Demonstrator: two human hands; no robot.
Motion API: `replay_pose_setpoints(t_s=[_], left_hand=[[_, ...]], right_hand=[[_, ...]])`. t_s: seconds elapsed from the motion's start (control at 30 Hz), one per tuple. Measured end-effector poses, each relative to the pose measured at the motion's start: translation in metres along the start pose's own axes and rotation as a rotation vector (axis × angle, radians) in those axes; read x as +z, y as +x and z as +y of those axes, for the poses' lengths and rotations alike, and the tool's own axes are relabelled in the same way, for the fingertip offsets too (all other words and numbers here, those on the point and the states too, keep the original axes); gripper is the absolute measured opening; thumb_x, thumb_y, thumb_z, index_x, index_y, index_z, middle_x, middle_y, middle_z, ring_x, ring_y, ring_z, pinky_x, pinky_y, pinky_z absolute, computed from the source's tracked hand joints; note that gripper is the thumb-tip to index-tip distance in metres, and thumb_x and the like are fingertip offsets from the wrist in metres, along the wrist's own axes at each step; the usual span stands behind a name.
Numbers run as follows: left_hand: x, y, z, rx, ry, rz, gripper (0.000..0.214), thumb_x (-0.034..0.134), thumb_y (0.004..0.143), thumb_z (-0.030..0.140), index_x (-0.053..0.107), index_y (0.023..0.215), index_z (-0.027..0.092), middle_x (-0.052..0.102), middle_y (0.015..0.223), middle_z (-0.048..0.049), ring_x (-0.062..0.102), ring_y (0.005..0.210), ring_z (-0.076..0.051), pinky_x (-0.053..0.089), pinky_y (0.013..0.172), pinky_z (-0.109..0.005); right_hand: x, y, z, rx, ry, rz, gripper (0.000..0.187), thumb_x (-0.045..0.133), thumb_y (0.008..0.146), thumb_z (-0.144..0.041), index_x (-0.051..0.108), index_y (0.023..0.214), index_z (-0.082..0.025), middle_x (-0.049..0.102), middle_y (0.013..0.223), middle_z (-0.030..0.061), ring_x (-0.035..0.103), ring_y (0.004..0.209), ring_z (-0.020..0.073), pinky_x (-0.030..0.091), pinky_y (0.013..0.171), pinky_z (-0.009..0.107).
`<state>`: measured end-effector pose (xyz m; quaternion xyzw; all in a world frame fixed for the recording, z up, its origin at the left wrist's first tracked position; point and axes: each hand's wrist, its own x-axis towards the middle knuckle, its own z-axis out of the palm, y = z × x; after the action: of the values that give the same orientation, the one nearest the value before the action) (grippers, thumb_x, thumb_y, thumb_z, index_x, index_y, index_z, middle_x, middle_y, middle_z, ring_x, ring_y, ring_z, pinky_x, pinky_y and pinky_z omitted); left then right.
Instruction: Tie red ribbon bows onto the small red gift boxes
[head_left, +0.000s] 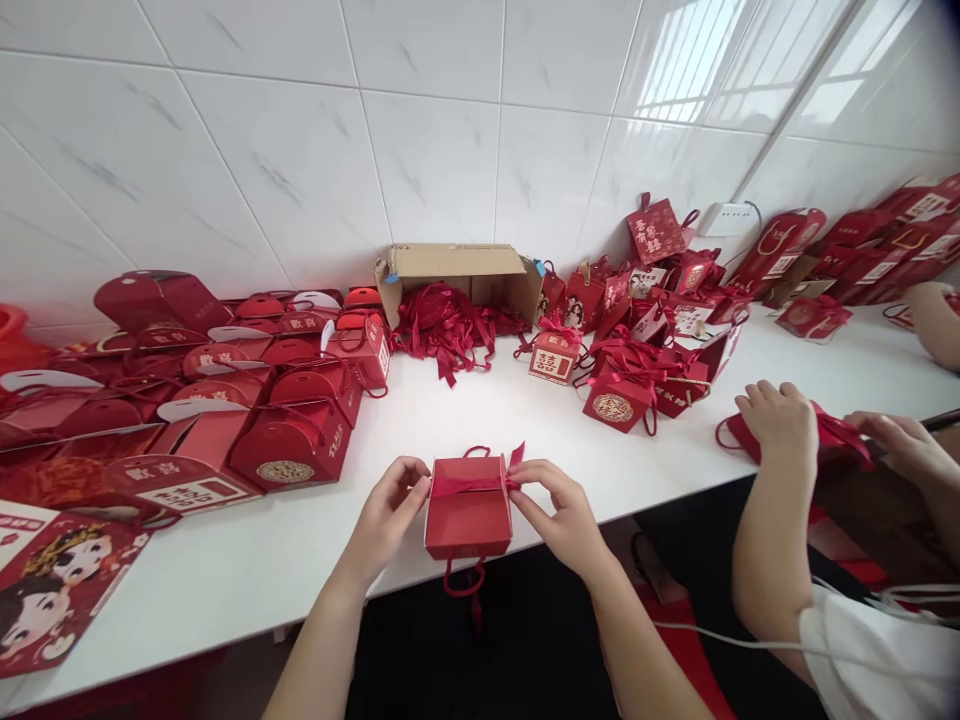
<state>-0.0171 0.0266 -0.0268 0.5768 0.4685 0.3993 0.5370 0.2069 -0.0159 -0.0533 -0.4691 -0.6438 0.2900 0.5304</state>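
A small red gift box [469, 528] with cord handles rests at the front edge of the white table, straight in front of me. A red ribbon [471, 485] lies across its top from side to side. At the box's left edge, my left hand [391, 508] pinches the ribbon's end between thumb and fingers, the end itself being mostly hidden. My right hand [553, 512] is pinched on the ribbon at the right edge, where a short loose tail sticks up. A second cord handle [465, 578] hangs over the near side.
Many red boxes [292, 440] crowd the left of the table [420, 415]. An open cardboard box [459, 262] at the wall spills red ribbons [439, 325]. Ribbon-tied boxes [616, 402] pile up at right, where a co-worker's hands [780, 425] handle another red box.
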Motion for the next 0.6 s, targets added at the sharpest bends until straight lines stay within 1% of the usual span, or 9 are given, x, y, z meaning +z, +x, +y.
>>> replay_pose_setpoints(t_s=[0.07, 0.13, 0.27, 0.33, 0.4, 0.47, 0.53, 0.6], left_hand=[[0.000, 0.000, 0.001, -0.019, -0.026, -0.054, 0.032, 0.057, 0.080, 0.048, 0.052, 0.069, 0.019, 0.047, 0.063, 0.0025, 0.043, 0.054, -0.010, 0.039, 0.050, -0.021], [-0.004, 0.000, -0.001, -0.049, -0.039, -0.096, 0.036, 0.056, 0.081, 0.049, 0.048, 0.062, 0.018, 0.040, 0.058, 0.0035, 0.036, 0.052, -0.009, 0.034, 0.047, -0.020], [-0.011, -0.002, -0.002, -0.131, -0.089, -0.092, 0.039, 0.060, 0.078, 0.046, 0.042, 0.058, 0.019, 0.030, 0.052, 0.0061, 0.028, 0.048, -0.008, 0.027, 0.046, -0.020], [-0.013, -0.003, 0.002, -0.136, -0.127, -0.073, 0.039, 0.062, 0.077, 0.045, 0.040, 0.058, 0.019, 0.028, 0.051, 0.0068, 0.027, 0.047, -0.008, 0.026, 0.046, -0.021], [-0.012, -0.003, 0.007, -0.115, -0.145, -0.057, 0.038, 0.063, 0.076, 0.044, 0.040, 0.058, 0.019, 0.026, 0.051, 0.0070, 0.026, 0.047, -0.007, 0.025, 0.046, -0.021], [-0.011, -0.003, 0.011, -0.086, -0.137, -0.048, 0.037, 0.064, 0.076, 0.042, 0.041, 0.057, 0.019, 0.026, 0.053, 0.0067, 0.026, 0.048, -0.007, 0.024, 0.046, -0.021], [-0.011, -0.002, 0.013, -0.082, -0.123, -0.055, 0.037, 0.064, 0.076, 0.041, 0.042, 0.058, 0.018, 0.026, 0.054, 0.0064, 0.026, 0.049, -0.007, 0.024, 0.046, -0.021], [-0.011, -0.002, 0.012, -0.091, -0.124, -0.068, 0.037, 0.063, 0.077, 0.041, 0.041, 0.058, 0.018, 0.026, 0.055, 0.0062, 0.025, 0.050, -0.007, 0.023, 0.046, -0.021]], right_hand=[[0.000, 0.000, 0.000, -0.009, -0.039, 0.027, 0.008, 0.056, 0.083, -0.021, 0.063, 0.086, -0.020, 0.066, 0.084, 0.0066, 0.062, 0.081, 0.0190, 0.052, 0.075, 0.035], [-0.001, 0.000, 0.000, -0.041, -0.097, 0.052, 0.007, 0.054, 0.081, -0.016, 0.060, 0.081, -0.020, 0.063, 0.077, 0.0044, 0.060, 0.073, 0.0173, 0.050, 0.069, 0.033], [0.002, 0.001, 0.002, -0.207, -0.199, 0.140, 0.015, 0.049, 0.078, -0.007, 0.054, 0.074, -0.021, 0.054, 0.070, 0.0014, 0.053, 0.065, 0.0149, 0.046, 0.059, 0.029], [0.004, 0.002, 0.002, -0.286, -0.242, 0.199, 0.018, 0.047, 0.078, -0.005, 0.053, 0.076, -0.021, 0.049, 0.069, 0.0007, 0.050, 0.064, 0.0145, 0.045, 0.057, 0.028], [0.006, 0.003, 0.001, -0.291, -0.270, 0.222, 0.020, 0.046, 0.077, -0.003, 0.054, 0.083, -0.021, 0.050, 0.077, 0.0030, 0.053, 0.072, 0.0161, 0.047, 0.063, 0.030], [0.004, 0.005, -0.002, -0.215, -0.248, 0.160, 0.025, 0.046, 0.076, -0.004, 0.054, 0.092, -0.021, 0.054, 0.093, 0.0079, 0.055, 0.091, 0.0198, 0.048, 0.076, 0.035], [0.001, 0.006, -0.005, -0.096, -0.150, 0.024, 0.030, 0.048, 0.076, -0.007, 0.052, 0.102, -0.021, 0.054, 0.108, 0.0102, 0.053, 0.105, 0.0221, 0.045, 0.087, 0.038], [-0.003, 0.006, -0.007, 0.048, 0.007, -0.113, 0.027, 0.051, 0.080, -0.014, 0.051, 0.107, -0.021, 0.056, 0.111, 0.0090, 0.054, 0.105, 0.0212, 0.045, 0.089, 0.037]])
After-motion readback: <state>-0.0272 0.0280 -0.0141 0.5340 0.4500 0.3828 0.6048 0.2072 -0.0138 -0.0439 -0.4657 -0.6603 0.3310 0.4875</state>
